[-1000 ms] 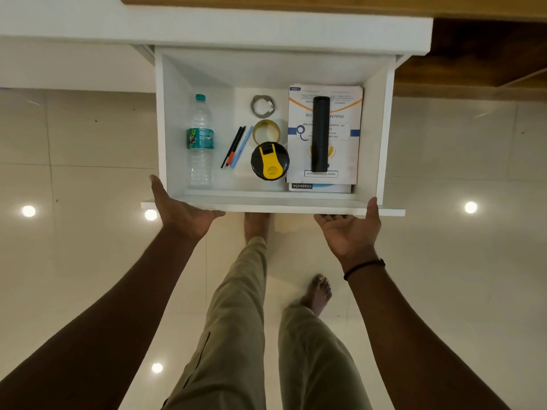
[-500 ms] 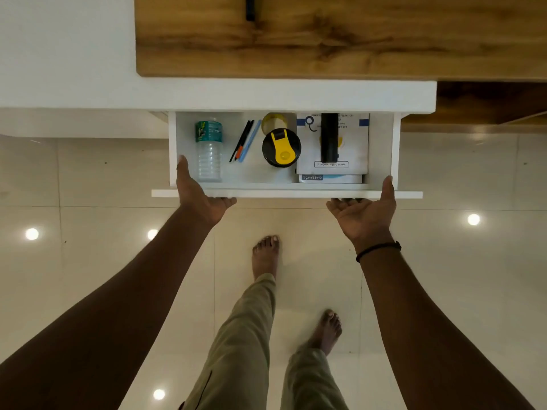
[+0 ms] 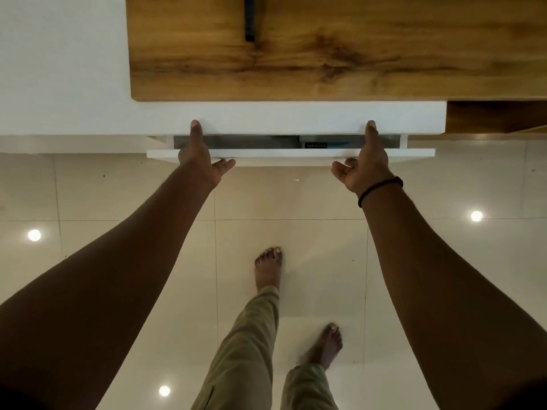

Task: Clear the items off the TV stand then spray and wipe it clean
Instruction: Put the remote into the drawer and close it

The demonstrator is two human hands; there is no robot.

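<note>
Drawer on the TV stand open just a crack, both hands on its front

Looking straight down here. The white TV stand (image 3: 296, 116) runs across the upper part of the view, with a big wooden panel (image 3: 325, 54) lying further back on its top and a thin black strip (image 3: 249, 19) on that wood near its far edge. The drawer (image 3: 290, 156) under the stand's front edge sticks out only a little, so there's just a narrow dark slot between its front board and the stand.

Through the slot, towards the right end, you can make out the edge of a box (image 3: 321, 142) with a small dark label. Everything else inside is hidden.

The left hand (image 3: 198, 155) holds the drawer front near its left end: thumb laid over the top and reaching the stand's front edge, fingers curled under the bottom of the board. The right hand (image 3: 365, 164) does the same near the right end, and it has a black wristband (image 3: 380, 187) on it. Both arms are stretched out.

Below is a glossy tiled floor (image 3: 444, 276) with round light reflections, plus two bare feet and olive trousers (image 3: 254, 350), the left foot (image 3: 268, 270) stepped closer to the stand than the right
</note>
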